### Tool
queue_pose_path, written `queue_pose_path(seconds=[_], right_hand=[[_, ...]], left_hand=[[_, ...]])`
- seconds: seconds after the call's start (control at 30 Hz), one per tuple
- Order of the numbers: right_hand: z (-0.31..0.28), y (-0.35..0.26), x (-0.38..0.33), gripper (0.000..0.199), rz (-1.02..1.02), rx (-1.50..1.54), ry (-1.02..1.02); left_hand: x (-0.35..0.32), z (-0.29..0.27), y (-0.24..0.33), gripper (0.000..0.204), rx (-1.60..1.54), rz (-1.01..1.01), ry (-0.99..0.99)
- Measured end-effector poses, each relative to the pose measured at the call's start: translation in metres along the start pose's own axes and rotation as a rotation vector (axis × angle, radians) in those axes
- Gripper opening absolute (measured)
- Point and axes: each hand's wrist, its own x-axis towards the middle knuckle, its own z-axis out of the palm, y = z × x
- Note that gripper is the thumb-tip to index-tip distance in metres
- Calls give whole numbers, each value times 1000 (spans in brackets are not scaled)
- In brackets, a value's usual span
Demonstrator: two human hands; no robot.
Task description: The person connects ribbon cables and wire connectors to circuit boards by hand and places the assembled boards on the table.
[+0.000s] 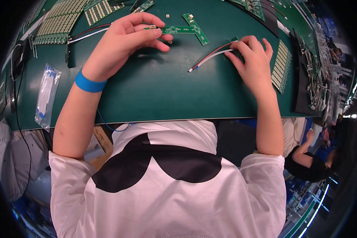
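My left hand (133, 35), with a blue band (90, 82) round the wrist, pinches one end of a narrow green circuit board (178, 29) between thumb and fingers. The board's far end reaches a short slanted green crosspiece (195, 29), so together they look like a T; whether they are joined, I cannot tell. At the right, my right hand (252, 51) has its thumb and fingers closed on a wire cable (212, 55) of red, dark and white wires. A small connector ends the cable on the green mat; its other end, by a small green piece, is partly hidden by my fingers.
Panels of small boards (61, 22) lie at the far left, with another panel (281, 66) at the right. A clear bag of white strips (47, 95) rests near the left edge. Wired boards (313, 75) lie on a black surface at far right. Another person (309, 158) is beyond.
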Motion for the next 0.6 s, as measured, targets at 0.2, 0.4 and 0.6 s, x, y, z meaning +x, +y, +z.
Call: queue_pose_path(seconds=[0.2, 0.4, 0.6], right_hand=[[-8, -1, -2, 13, -32, -143, 75], [-11, -10, -4, 12, 15, -29, 54], [-10, -19, -9, 17, 19, -290, -12]], left_hand=[[0, -2, -2, 23, -4, -2, 43], [0, 1, -2, 22, 31, -9, 35], [0, -1, -4, 21, 77, -16, 36]])
